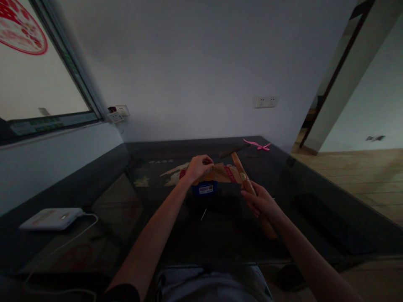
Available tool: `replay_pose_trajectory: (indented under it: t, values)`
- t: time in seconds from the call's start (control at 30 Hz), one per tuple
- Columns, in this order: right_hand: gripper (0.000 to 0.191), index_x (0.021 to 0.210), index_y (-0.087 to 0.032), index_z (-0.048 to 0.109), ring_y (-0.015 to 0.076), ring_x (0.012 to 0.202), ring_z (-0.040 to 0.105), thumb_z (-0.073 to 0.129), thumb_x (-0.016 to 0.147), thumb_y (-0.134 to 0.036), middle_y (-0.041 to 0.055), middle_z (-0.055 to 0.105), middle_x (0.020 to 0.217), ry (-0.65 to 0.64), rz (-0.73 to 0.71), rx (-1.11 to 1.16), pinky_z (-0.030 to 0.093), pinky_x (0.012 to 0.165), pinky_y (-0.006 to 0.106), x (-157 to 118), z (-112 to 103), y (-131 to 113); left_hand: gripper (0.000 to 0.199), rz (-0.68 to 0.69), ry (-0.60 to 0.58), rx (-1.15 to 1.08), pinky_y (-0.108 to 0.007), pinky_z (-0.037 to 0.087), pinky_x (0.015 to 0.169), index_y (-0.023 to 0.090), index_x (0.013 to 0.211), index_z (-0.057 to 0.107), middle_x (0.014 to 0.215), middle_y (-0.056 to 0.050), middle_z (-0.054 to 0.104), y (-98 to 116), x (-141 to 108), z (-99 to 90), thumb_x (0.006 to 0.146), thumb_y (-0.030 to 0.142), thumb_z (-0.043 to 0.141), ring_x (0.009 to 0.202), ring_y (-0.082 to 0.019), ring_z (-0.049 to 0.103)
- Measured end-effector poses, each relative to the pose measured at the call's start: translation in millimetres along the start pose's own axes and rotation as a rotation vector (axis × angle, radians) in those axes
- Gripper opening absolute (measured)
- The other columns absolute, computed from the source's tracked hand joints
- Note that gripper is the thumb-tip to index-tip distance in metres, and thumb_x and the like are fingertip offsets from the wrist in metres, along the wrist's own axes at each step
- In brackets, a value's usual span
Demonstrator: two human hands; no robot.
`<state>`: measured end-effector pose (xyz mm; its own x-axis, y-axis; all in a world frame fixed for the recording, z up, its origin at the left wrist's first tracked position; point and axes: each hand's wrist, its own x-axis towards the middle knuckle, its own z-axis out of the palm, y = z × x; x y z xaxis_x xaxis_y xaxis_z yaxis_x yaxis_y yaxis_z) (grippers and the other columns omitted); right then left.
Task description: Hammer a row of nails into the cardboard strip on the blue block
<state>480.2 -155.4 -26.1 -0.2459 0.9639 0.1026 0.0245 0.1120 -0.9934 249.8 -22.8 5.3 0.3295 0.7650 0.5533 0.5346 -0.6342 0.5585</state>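
Note:
My right hand [260,201] is wrapped round the wooden handle of a hammer [242,170]. The hammer's dark metal head is raised above the table, to the right of my left hand. My left hand [199,167] is closed in a pinch over a brown and red printed sheet or packet [222,173]; whatever is between the fingertips is too small to make out. Beneath the packet stands a round blue container [204,188] with a white label. A thin, pale, nail-like piece [204,214] lies on the table in front of the container.
The glossy dark table [233,235] carries a white device [52,219] with a cable at the left. A pink ribbon-like item [258,145] lies at the back right. A flat black object [333,224] sits at the right. Behind is a wall with sockets [266,102].

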Motion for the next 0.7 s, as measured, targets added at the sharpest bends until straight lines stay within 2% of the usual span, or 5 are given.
replay_pose_trajectory:
  t: [0.3, 0.4, 0.53, 0.7]
  values:
    - [0.029, 0.091, -0.021, 0.043, 0.0044, 0.024, 0.030, 0.058, 0.076, -0.040, -0.0136, 0.037, 0.042, 0.026, -0.010, -0.084, 0.028, 0.023, 0.016, 3, -4, -3, 0.009, -0.020, -0.011, 0.053, -0.025, 0.048, 0.068, 0.016, 0.078, 0.067, 0.077, -0.003, 0.069, 0, 0, 0.7, 0.072, 0.021, 0.063, 0.072, -0.015, 0.063]
    - [0.029, 0.093, -0.020, 0.043, 0.0053, 0.024, 0.034, 0.057, 0.077, -0.040, -0.0132, 0.038, 0.041, 0.001, -0.020, -0.197, 0.029, 0.024, 0.016, 7, -11, -21, 0.010, -0.008, -0.019, 0.069, -0.026, 0.048, 0.069, 0.016, 0.077, 0.068, 0.076, -0.003, 0.069, 3, -1, -1.4, 0.072, 0.023, 0.063, 0.071, -0.015, 0.063]
    - [0.028, 0.091, -0.019, 0.046, 0.0064, 0.025, 0.037, 0.057, 0.077, -0.041, -0.0116, 0.041, 0.040, -0.057, -0.002, -0.396, 0.031, 0.024, 0.017, 11, -22, -58, 0.011, -0.025, -0.021, 0.087, -0.026, 0.047, 0.070, 0.016, 0.077, 0.070, 0.077, -0.004, 0.070, 3, -1, -2.8, 0.071, 0.024, 0.064, 0.072, -0.016, 0.064]
    - [0.021, 0.085, -0.019, 0.048, 0.0073, 0.026, 0.040, 0.059, 0.076, -0.033, -0.0096, 0.044, 0.041, -0.126, 0.055, -0.552, 0.032, 0.022, 0.017, 18, -26, -88, 0.013, -0.064, -0.025, 0.085, -0.027, 0.048, 0.069, 0.016, 0.078, 0.071, 0.077, -0.004, 0.071, 0, 0, -1.4, 0.070, 0.024, 0.064, 0.072, -0.017, 0.064]
